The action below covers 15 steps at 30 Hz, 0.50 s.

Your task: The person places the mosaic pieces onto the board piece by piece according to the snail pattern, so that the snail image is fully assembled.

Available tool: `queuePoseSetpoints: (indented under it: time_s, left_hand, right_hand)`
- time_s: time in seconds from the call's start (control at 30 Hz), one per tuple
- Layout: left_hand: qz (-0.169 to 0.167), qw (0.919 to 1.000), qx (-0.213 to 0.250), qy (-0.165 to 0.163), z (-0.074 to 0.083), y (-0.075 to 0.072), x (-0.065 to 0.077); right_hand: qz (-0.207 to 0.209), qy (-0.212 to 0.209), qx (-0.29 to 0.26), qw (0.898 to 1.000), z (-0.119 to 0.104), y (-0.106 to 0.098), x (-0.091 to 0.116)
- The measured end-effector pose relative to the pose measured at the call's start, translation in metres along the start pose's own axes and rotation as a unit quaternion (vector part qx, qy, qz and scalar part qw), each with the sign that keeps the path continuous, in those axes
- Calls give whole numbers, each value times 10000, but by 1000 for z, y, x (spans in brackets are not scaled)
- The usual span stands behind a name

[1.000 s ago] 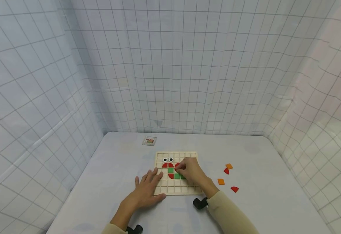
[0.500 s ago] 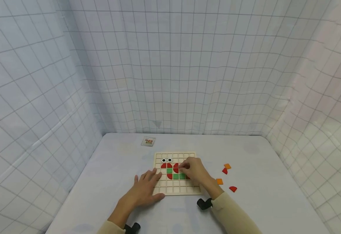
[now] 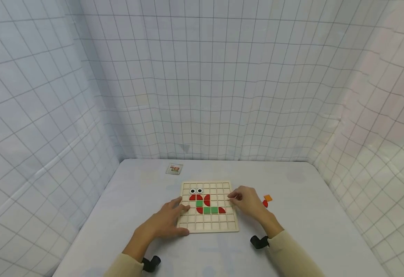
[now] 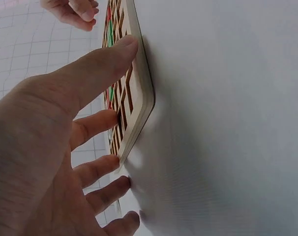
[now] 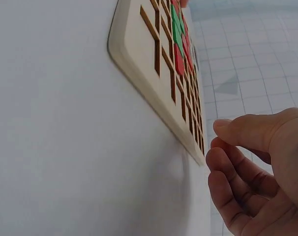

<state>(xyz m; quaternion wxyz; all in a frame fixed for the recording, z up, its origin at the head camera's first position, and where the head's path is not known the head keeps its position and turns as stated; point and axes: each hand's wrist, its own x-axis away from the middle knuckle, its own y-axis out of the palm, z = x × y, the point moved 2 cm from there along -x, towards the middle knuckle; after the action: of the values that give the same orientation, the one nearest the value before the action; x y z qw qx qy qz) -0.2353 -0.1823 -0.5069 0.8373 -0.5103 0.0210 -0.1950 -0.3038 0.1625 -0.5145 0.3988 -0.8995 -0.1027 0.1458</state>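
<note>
With the clock laid over the head view and centred on the wooden grid board, whose far edge faces twelve, the left hand lies at about half past eight. It is spread wide and has hold of nothing that shows, its index fingertip over the board's side and its thumb by the near corner at seven. The right hand is at three, thumb and fingertips drawn loosely together near that edge. On the board, two eye tiles sit towards eleven, just above red quarter-circle tiles and green square tiles set in its cells. The board rests on the bench; beyond it, between ten and eleven, lies a small picture card. Out at three, past the right hand, an orange square tile lies just beside a loose red tile.

Seen from the left wrist, the thumb tip lies at the board's edge, the fingers fanned apart below it towards six; the right hand appears at eleven.

From the right wrist, the board stretches from twelve towards four. The right hand, at four, has its fingers loosely bent and the thumb close to them, with no tile visible in its grasp. I cannot tell whether it touches the board.
</note>
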Motion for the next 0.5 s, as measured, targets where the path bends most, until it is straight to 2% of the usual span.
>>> queuePoseSetpoints:
  time_s: [0.23, 0.5]
  left_hand:
    - [-261, 9996, 12, -118, -3, -10, -7]
    - [-297, 9993, 175, -165, -4, -10, -9]
  right_hand:
    - [173, 346, 197, 9991, 34, -29, 13]
    - [357, 578, 315, 9972, 75, -61, 25]
